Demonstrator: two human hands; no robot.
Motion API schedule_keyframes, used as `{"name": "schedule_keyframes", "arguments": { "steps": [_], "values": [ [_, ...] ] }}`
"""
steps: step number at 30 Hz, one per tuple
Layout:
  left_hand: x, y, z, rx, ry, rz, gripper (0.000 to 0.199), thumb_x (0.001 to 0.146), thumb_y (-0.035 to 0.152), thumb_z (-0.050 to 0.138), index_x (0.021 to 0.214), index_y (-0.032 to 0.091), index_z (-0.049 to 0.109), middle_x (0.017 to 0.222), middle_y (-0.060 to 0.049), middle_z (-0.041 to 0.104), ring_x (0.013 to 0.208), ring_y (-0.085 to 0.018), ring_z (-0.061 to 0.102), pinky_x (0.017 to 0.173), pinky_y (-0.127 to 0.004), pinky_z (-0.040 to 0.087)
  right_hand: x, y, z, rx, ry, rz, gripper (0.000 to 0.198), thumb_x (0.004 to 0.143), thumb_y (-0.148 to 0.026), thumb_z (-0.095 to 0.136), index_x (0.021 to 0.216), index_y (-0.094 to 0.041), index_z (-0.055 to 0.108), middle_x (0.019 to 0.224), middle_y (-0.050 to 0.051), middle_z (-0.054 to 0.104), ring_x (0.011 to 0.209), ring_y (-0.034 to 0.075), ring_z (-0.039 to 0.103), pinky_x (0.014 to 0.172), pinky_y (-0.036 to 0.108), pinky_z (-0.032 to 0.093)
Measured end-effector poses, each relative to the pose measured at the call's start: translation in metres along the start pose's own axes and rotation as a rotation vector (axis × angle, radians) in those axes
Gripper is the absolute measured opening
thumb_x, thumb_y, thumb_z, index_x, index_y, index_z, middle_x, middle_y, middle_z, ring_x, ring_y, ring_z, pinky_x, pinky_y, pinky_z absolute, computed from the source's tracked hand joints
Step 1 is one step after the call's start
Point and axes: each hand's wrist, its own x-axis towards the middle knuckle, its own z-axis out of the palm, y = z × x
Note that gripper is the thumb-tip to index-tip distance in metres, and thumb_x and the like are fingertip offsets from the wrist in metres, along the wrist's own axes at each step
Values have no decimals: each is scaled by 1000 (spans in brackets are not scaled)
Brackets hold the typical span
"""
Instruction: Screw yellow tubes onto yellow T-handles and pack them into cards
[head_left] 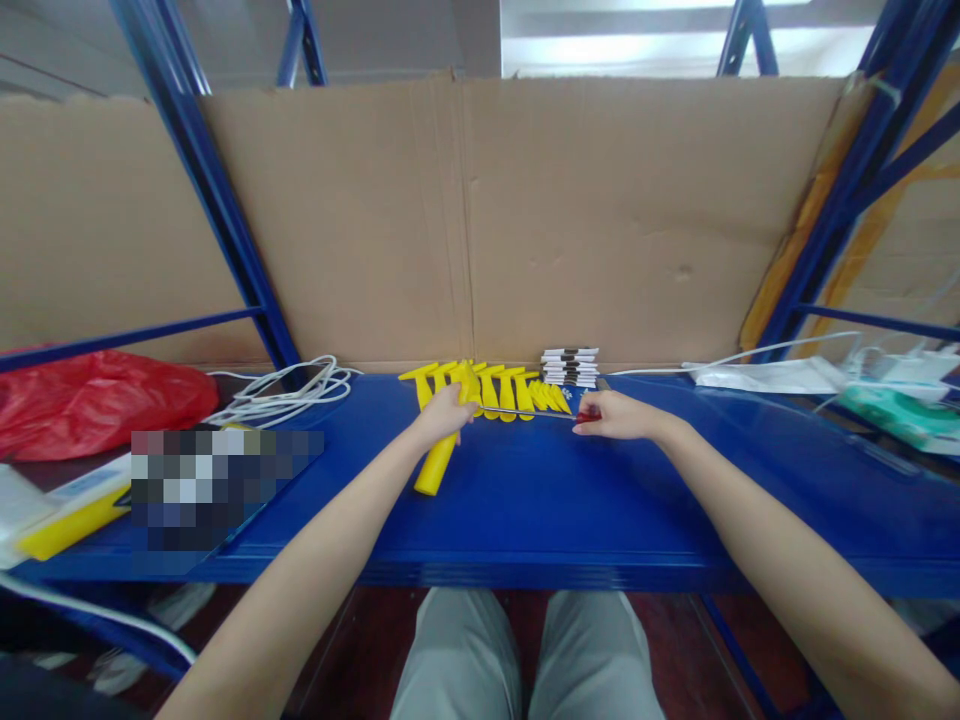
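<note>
My left hand [444, 415] is closed around a yellow scraper [437, 466], its wide head pointing away from me and its round handle slanting down towards me. In my right hand [616, 414] is a screwdriver [589, 415] with a red handle. Its thin metal shaft runs left to the scraper's head; my fingers hide whether the tip sits in a screw. Behind my hands stands a row of similar yellow scrapers [507, 390]. Small flat yellow pieces [551, 396] lie just right of them, beside a stack of white-and-black packets [570, 366].
The blue shelf top [570, 500] ends at a cardboard wall [600, 220] between blue posts. On the left are a red plastic bag [105, 395], a coiled white cable [300, 395] and a blurred-out object [202, 490]. A green-and-white packet [900, 415] lies far right.
</note>
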Motion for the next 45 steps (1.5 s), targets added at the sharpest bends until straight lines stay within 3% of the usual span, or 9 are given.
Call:
{"name": "schedule_keyframes", "arguments": {
  "steps": [5, 17, 24, 32, 38, 45],
  "values": [
    [-1, 1, 0, 3, 20, -12, 12, 80, 13, 47, 92, 11, 51, 74, -3, 62, 30, -7, 44, 34, -23, 37, 0, -1, 2, 35, -7, -51, 25, 69, -43, 59, 70, -19, 53, 67, 1, 59, 63, 15, 52, 57, 26, 38],
    [-2, 2, -1, 4, 26, -20, 22, 80, 14, 47, 101, 10, 50, 71, -2, 61, 32, -7, 45, 35, -21, 37, 0, 1, 3, -78, -99, -12, 22, 70, -40, 61, 71, -18, 58, 72, 3, 61, 67, 17, 54, 59, 27, 39],
    [-2, 2, -2, -29, 25, -7, 21, 79, 13, 48, 100, 10, 50, 72, -1, 61, 32, -8, 45, 36, -22, 39, 6, 1, 10, -102, -64, 18, 15, 72, -33, 62, 72, -18, 61, 76, 4, 65, 69, 17, 57, 60, 26, 41],
    [5, 4, 0, -105, 43, 44, 10, 78, 11, 47, 87, 12, 51, 63, 2, 57, 30, -6, 42, 34, -21, 36, 6, 1, 10, -92, -7, 21, 18, 75, -29, 60, 86, -15, 64, 90, 9, 67, 80, 20, 61, 71, 28, 46],
    [12, 31, 18, -145, -33, 115, 7, 76, 9, 48, 81, 13, 51, 57, 4, 52, 32, -7, 45, 35, -20, 37, 0, 1, 3, -66, -41, 43, 23, 77, -31, 60, 93, -15, 64, 96, 10, 67, 84, 20, 61, 73, 28, 46],
    [29, 85, 65, -290, -150, 141, 9, 73, 6, 50, 77, 14, 53, 51, 5, 47, 34, -7, 44, 37, -19, 37, -2, 10, -5, -69, -44, 50, 19, 80, -27, 55, 93, -16, 65, 95, 8, 67, 82, 20, 61, 72, 28, 46]
  ]
}}
